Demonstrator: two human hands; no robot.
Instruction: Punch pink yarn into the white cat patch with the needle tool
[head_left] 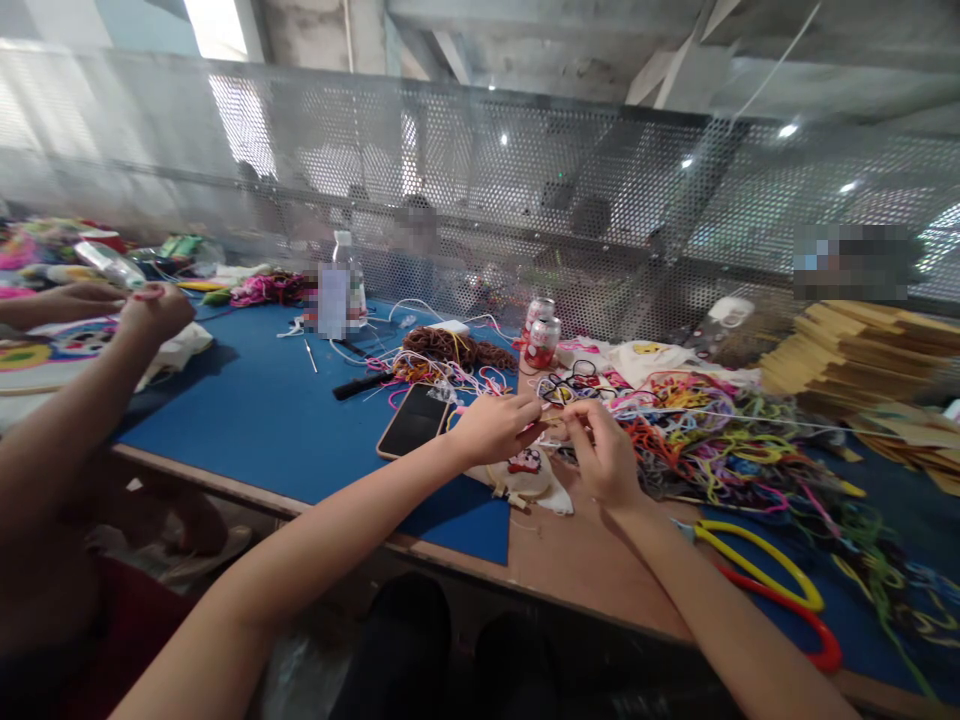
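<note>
My left hand (499,430) is closed in a pinch, palm side down, over the middle of the table. Facing it, my right hand (604,455) also pinches with thumb and forefinger. A thin yellowish thread (553,423) shows between the fingertips of both hands; its ends are hard to make out. Just beneath them lies a small embroidery hoop (529,480) with white cloth, bearing a dark and red stitched figure, its screw toward me. My left wrist partly covers the edge of a phone (414,422) lying on the blue mat.
Tangled coloured yarn (720,430) heaps at right, with big yellow-and-red-handled scissors (765,575) in front. Two drink cans (541,340), brown yarn (442,350) and a bottle (346,275) stand or lie farther back. Another person's hand (154,312) works at left. A perforated metal screen (465,180) rises behind.
</note>
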